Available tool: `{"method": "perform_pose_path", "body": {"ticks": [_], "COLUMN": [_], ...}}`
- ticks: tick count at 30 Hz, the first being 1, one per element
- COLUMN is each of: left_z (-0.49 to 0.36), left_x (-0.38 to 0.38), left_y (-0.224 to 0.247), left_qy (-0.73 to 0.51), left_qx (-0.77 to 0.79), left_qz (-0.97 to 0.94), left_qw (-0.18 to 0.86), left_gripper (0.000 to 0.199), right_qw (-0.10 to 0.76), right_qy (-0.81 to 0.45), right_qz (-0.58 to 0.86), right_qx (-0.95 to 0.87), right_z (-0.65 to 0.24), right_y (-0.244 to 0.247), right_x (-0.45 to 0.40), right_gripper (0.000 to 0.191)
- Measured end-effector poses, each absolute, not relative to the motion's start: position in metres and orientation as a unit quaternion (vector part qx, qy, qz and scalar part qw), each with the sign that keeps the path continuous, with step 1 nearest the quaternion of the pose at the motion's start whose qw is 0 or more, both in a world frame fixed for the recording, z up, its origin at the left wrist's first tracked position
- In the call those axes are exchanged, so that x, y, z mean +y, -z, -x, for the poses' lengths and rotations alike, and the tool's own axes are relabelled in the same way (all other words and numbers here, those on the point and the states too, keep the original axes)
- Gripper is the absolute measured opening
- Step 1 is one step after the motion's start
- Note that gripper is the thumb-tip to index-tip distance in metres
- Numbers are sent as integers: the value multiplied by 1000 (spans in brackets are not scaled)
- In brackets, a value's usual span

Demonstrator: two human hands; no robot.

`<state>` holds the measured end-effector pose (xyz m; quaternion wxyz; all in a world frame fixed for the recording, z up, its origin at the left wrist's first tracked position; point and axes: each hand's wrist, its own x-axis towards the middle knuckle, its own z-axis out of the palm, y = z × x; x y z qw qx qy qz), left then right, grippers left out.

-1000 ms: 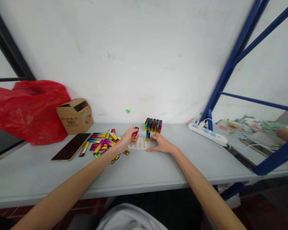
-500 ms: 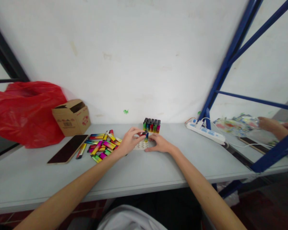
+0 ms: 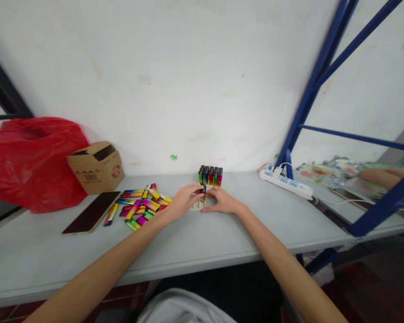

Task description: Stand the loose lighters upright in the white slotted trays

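Note:
A small white tray with round holes (image 3: 197,205) rests on the table between my hands. My left hand (image 3: 186,200) pinches the top of a lighter (image 3: 204,192) that stands upright at the tray's right part. With thumb and fingers apart, my right hand (image 3: 220,200) is at the tray's right side, close to that lighter. Behind the hands stands a block of upright lighters with black tops (image 3: 210,176). Left of my left hand lies a loose pile of colourful lighters (image 3: 143,206).
A phone (image 3: 92,212), a cardboard box (image 3: 96,168) and a red plastic bag (image 3: 37,163) occupy the left side. On the right are a power strip (image 3: 286,183) and a blue metal frame (image 3: 305,101). Beyond it, another person's hand (image 3: 380,178) is by plastic bags.
My left hand and the pinched lighter sit slightly lower against the tray. The whole view has shifted a little; my right hand stays beside the tray.

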<state>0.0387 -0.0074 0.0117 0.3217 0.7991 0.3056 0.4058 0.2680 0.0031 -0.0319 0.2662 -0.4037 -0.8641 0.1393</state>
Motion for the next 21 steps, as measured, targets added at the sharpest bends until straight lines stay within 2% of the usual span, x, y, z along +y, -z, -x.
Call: {"method": "perform_pose_path", "body": {"ticks": [7, 10, 16, 21], "left_z": [-43, -44, -40, -3], "left_x": [-2, -1, -3, 19], "left_y": [-15, -10, -10, -29], "left_qy": [-387, -389, -380, -337], "left_qx": [318, 326, 303, 409], "left_qz": [-770, -766, -833, -842], "left_qw": [395, 395, 263, 98], "left_gripper": [14, 17, 46, 22], "right_qw": [261, 263, 262, 265], "right_qy": [-132, -134, -127, -140], "right_qz": [412, 414, 405, 413], "right_qx": [-863, -861, -867, -860], "right_z": [-268, -269, -270, -269], "right_y": [32, 33, 33, 32], "right_x": [3, 4, 4, 4], "right_gripper": [68, 67, 62, 67]}}
